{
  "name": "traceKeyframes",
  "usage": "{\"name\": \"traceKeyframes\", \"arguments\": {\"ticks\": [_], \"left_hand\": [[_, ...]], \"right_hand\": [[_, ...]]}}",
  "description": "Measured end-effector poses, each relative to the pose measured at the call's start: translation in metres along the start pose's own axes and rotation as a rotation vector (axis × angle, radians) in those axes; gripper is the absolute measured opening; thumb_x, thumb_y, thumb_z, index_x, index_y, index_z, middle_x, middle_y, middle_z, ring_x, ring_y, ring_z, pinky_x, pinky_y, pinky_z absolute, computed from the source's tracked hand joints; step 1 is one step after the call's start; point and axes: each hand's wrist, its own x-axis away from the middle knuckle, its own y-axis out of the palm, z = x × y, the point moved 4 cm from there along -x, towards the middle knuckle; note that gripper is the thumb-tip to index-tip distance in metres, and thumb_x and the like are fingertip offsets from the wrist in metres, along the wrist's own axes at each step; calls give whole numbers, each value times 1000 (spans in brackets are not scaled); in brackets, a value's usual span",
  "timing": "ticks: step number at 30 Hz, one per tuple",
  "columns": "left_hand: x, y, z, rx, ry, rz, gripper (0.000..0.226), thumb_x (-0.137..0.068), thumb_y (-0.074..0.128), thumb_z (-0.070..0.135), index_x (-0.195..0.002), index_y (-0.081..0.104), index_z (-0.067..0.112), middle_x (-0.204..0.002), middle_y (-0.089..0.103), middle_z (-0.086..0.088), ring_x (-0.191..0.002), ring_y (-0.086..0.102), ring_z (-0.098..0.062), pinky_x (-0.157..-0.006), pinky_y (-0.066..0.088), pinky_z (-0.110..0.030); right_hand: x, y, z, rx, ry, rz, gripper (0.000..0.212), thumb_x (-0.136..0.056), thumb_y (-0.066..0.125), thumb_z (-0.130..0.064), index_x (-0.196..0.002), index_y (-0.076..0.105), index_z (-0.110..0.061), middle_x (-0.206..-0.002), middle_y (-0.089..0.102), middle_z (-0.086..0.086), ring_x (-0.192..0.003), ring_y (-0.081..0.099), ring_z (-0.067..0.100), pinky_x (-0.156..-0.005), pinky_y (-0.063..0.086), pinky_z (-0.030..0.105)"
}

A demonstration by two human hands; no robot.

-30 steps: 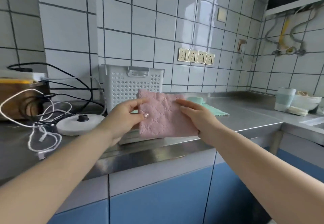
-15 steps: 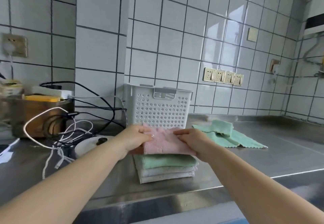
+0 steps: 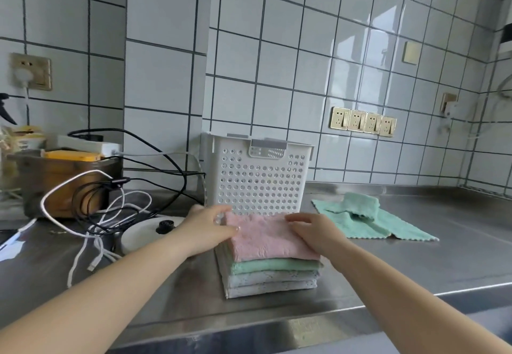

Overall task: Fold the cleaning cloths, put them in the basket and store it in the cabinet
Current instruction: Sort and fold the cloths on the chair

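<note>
A folded pink cloth (image 3: 266,240) lies on top of a stack on the steel counter (image 3: 415,265). Under it are a folded green cloth (image 3: 277,266) and folded grey-white cloths (image 3: 271,283). My left hand (image 3: 205,229) touches the pink cloth's left edge with its fingers spread and its thumb on the cloth. My right hand (image 3: 315,231) rests flat on the cloth's right side. Directly behind the stack a white perforated basket (image 3: 257,182) stands upright. To the right, an unfolded green cloth (image 3: 368,218) lies crumpled on the counter.
Tangled black and white cables (image 3: 110,215) and a white round base with a black knob (image 3: 144,236) lie left of the stack. A brown box (image 3: 63,179) stands behind them. Wall sockets (image 3: 363,122) sit on the tiled wall. The counter's front edge runs just below the stack.
Both hands carried the pink cloth from mid-air down onto the stack and stopped pinching it; they now lie on it. The view has moved closer to the counter.
</note>
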Motion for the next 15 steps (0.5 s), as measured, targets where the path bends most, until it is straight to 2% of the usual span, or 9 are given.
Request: {"name": "traceKeyframes", "arguments": {"ticks": [2,4,6,9,11,13,15], "left_hand": [[-2,-5,14,-62,104,106,54,-87,57,30,-138,41,28,-139,33,-3,-131,37,-19,-110,28,-29],[-6,2,36,-173,232,74,51,-92,48,24,-142,38,21,-148,32,0,-137,29,-15,-113,22,-29],[-11,19,55,-334,290,4,50,-94,41,19,-143,37,16,-150,33,-2,-138,30,-18,-115,23,-32],[-16,47,57,-553,215,-93,39,-92,35,20,-128,50,14,-132,52,-11,-120,49,-29,-108,33,-44],[-17,57,48,-605,157,-141,39,-93,28,26,-121,54,16,-128,55,-11,-117,50,-31,-108,29,-49],[-17,59,38,-606,148,-172,43,-95,23,31,-128,49,19,-140,47,-9,-127,42,-29,-112,23,-49],[-15,57,31,-632,128,-205,51,-97,22,38,-145,29,22,-155,24,-8,-142,22,-25,-117,13,-45]], "right_hand": [[-3,-10,-4,31,-26,63,30,-93,50,-25,-120,63,-28,-122,61,-7,-95,55,11,-80,39,21],[-9,-12,-15,125,-94,79,30,-95,48,-28,-122,62,-28,-135,54,-8,-110,55,13,-87,36,21],[-14,-3,-29,253,-177,19,32,-97,45,-28,-126,59,-29,-146,41,-10,-126,47,14,-95,32,22],[-17,22,-34,382,-204,-122,36,-97,40,-23,-129,56,-25,-146,43,-5,-132,41,19,-109,30,30],[-16,33,-25,406,-176,-198,36,-97,37,-24,-126,58,-26,-136,54,0,-124,48,22,-106,36,36],[-13,38,-16,320,-130,-258,36,-99,36,-26,-128,56,-26,-134,56,1,-122,49,20,-106,35,34],[-10,37,-9,245,-72,-285,39,-100,34,-30,-136,46,-25,-143,46,1,-129,43,20,-109,27,31]]}}
